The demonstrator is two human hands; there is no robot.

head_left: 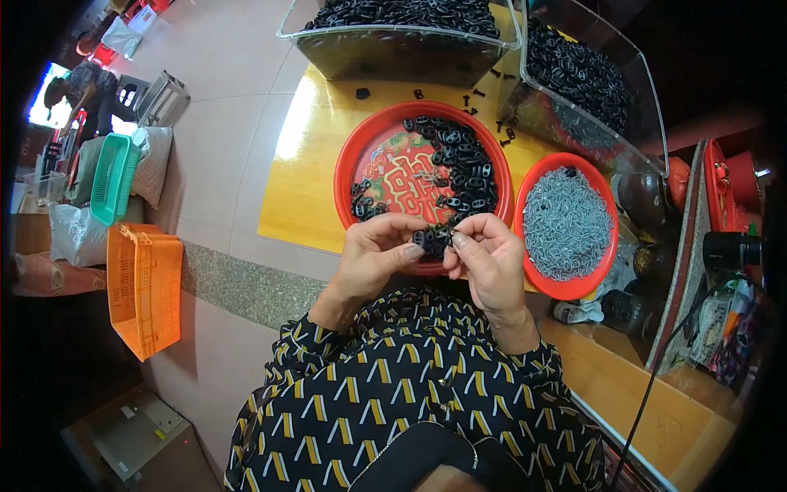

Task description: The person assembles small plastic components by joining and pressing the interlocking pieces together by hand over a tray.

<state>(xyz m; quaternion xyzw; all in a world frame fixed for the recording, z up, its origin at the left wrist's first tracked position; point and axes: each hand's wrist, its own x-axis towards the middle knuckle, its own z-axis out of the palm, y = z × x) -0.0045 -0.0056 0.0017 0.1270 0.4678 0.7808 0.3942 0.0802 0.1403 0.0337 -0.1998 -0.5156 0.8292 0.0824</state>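
Note:
Over the near rim of a round red tray (pixel 343 168) with a gold pattern, my two hands meet. My left hand (pixel 370 256) is closed, thumb and forefinger pinching a small black plastic piece with holes (pixel 420 238). Just beside it, my right hand (pixel 493 261) is pinched too; what its fingertips hold is too small and hidden to tell. Black two-holed plastic pieces (pixel 471 174) are heaped along the tray's right side, with a smaller group (pixel 361 197) at its left. To the right, a red dish (pixel 612 215) holds many silver screws (pixel 566 221).
Two clear bins full of black pieces stand behind the tray, one at the back (pixel 393 61), one at the right (pixel 541 98). A few loose black parts (pixel 474 102) lie on the yellow table (pixel 299 184). Left on the floor are an orange basket (pixel 147 291) and a green basket (pixel 112 180).

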